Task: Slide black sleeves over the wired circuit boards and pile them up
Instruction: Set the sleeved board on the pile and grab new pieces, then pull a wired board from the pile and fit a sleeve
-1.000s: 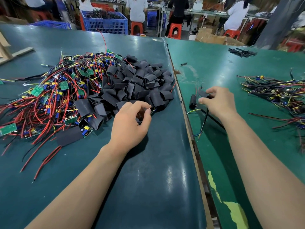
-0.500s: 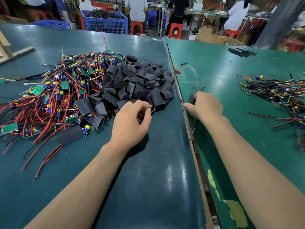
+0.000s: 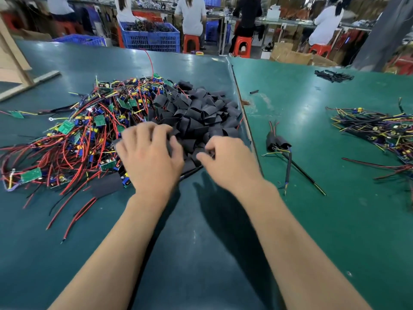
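Left hand (image 3: 152, 162) lies spread on black sleeves (image 3: 196, 115); right hand (image 3: 230, 162) perhaps pinches one; no legible writing.

Two bare forearms enter from the bottom edge, one behind each of the hands, with no sleeves, cuffs or gloves on them anywhere in view. The left hand (image 3: 152, 162) wears no ring, watch or band at the wrist behind it. The right hand (image 3: 228, 162) is likewise unadorned, its wrist plain. Both hands are slightly blurred, so the nails cannot be made out. Each forearm is slim, widening away from its hand toward the elbow.
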Available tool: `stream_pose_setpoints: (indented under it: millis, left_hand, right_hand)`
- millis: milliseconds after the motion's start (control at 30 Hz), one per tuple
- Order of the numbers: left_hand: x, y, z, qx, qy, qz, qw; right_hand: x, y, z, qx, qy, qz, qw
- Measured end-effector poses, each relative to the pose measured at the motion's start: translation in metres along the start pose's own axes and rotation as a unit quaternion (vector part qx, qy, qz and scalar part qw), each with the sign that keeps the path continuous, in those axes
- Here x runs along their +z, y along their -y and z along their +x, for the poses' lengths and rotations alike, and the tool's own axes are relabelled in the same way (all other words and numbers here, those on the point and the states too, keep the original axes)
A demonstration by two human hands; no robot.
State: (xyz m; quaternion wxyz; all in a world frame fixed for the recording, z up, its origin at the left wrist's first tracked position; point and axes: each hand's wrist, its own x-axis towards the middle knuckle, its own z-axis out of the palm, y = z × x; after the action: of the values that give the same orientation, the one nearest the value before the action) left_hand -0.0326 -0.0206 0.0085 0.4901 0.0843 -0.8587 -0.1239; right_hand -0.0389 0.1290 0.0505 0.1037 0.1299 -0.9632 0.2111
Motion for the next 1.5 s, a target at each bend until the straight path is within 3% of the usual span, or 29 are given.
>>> stream_pose_setpoints:
  millis: [67,133,233,400,533,600,667,767,867,933,1067,1233,1367,1500]
  left_hand:
    - [-0.005,0.024,0.019,-0.081,0.062,0.048,0.994]
    - [-0.005,0.049,0.043,-0.161,0.215,0.076,0.96]
    - [-0.003,0.067,0.065,-0.177,0.368,0.07,0.91]
    - [-0.009,0.076,0.076,-0.177,0.358,-0.036,0.916]
    - [-0.014,0.079,0.094,-0.23,0.359,-0.185,0.886]
    - [-0.014,0.076,0.099,-0.211,0.349,-0.227,0.884]
    - [-0.013,0.077,0.103,-0.154,0.347,-0.2,0.903]
    - [-0.007,0.091,0.105,-0.048,0.305,-0.014,0.951]
    - [0.0,0.106,0.108,-0.02,0.358,0.119,0.926]
    - [0.004,0.109,0.109,-0.043,0.392,0.106,0.913]
    - [0.01,0.111,0.108,-0.055,0.379,0.042,0.923]
    - [0.015,0.1,0.101,0.004,0.431,0.171,0.886]
    - [0.015,0.098,0.097,0.09,0.4,0.234,0.881]
    - [0.02,0.093,0.091,0.062,0.399,0.208,0.891]
  right_hand:
    - [0.014,0.01,-0.009,-0.016,0.009,0.003,1.0]
    - [0.025,0.01,-0.014,-0.018,0.0,0.011,1.0]
    - [0.039,0.002,-0.022,-0.036,-0.02,0.018,0.999]
    - [0.053,-0.001,-0.029,-0.087,-0.101,0.036,0.99]
    - [0.058,-0.003,-0.03,-0.092,-0.128,0.064,0.985]
    - [0.059,-0.006,-0.029,-0.084,-0.124,0.077,0.986]
    - [0.059,-0.007,-0.027,-0.081,-0.12,0.083,0.986]
    - [0.06,-0.009,-0.027,-0.077,-0.123,0.094,0.985]
    - [0.06,-0.009,-0.026,-0.069,-0.121,0.103,0.985]
    - [0.061,-0.01,-0.026,-0.066,-0.113,0.109,0.985]
    - [0.061,-0.012,-0.023,-0.057,-0.114,0.122,0.984]
    - [0.061,-0.013,-0.022,-0.05,-0.115,0.136,0.983]
    - [0.062,-0.014,-0.023,-0.05,-0.124,0.149,0.98]
    - [0.063,-0.015,-0.022,-0.046,-0.125,0.159,0.978]
